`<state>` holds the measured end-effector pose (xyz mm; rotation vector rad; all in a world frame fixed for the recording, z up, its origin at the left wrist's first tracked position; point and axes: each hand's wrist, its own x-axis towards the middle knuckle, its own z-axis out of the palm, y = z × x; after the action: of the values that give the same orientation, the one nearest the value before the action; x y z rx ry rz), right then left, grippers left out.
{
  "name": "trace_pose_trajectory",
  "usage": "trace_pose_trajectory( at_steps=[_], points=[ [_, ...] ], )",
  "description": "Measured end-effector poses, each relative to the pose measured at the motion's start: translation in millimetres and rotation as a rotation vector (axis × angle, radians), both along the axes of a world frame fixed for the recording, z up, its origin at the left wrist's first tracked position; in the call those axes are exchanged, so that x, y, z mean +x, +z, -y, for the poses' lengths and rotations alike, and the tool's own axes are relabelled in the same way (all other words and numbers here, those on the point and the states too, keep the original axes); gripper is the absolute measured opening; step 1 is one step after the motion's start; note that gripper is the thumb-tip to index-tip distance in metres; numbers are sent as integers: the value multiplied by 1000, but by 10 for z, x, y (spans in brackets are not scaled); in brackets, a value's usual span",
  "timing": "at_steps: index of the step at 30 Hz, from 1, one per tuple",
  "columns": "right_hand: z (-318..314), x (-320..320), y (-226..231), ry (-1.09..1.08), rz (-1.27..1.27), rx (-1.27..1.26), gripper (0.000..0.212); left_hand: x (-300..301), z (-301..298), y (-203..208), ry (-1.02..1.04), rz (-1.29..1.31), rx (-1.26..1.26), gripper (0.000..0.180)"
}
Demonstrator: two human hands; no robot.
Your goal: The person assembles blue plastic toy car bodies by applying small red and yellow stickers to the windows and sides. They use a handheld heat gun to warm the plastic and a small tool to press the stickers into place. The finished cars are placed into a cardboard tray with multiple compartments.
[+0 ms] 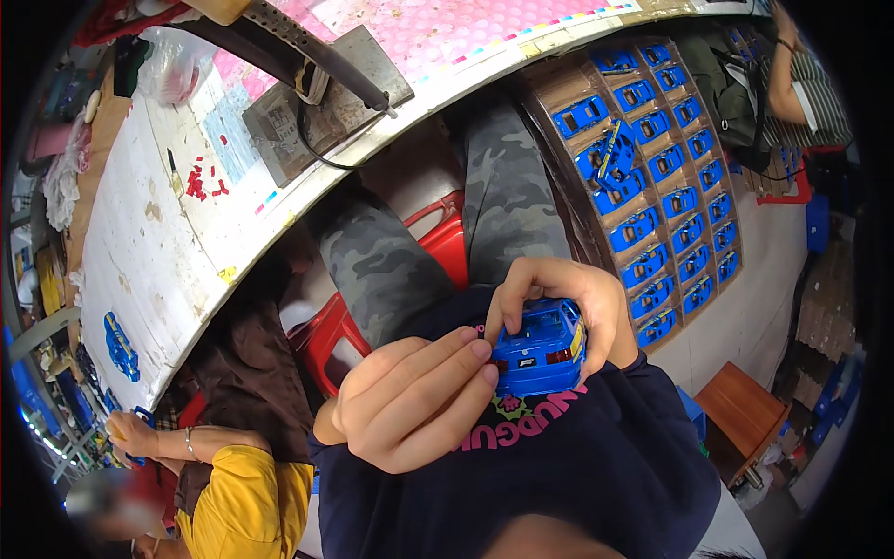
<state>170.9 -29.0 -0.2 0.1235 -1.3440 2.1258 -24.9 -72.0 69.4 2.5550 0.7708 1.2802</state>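
Well, toy car (537, 373) (between hands (410, 401)).

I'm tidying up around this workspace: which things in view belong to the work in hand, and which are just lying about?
Work in hand:
- blue toy car, in the right hand, left hand touching it
- rows of similar blue cars
- small red pieces, probably

Apparently lying about:
- crumpled clear plastic
- brown wooden furniture

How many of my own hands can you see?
2: the left hand, at the left side of the blue toy car, and the right hand, around its right side, perhaps partly hidden by it.
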Motion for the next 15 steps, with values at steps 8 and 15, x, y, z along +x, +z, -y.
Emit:
trace_pose_trajectory(
  at_steps=[8, 15],
  points=[
    [-25, 28, 22, -21, 42, 22, 65, -42, -76, -21, -110, 76, -136, 22],
    [-36, 20, -2, -19, 13, 15, 64, -58, -104, -62, -167, 150, -291, 21]
  ],
)
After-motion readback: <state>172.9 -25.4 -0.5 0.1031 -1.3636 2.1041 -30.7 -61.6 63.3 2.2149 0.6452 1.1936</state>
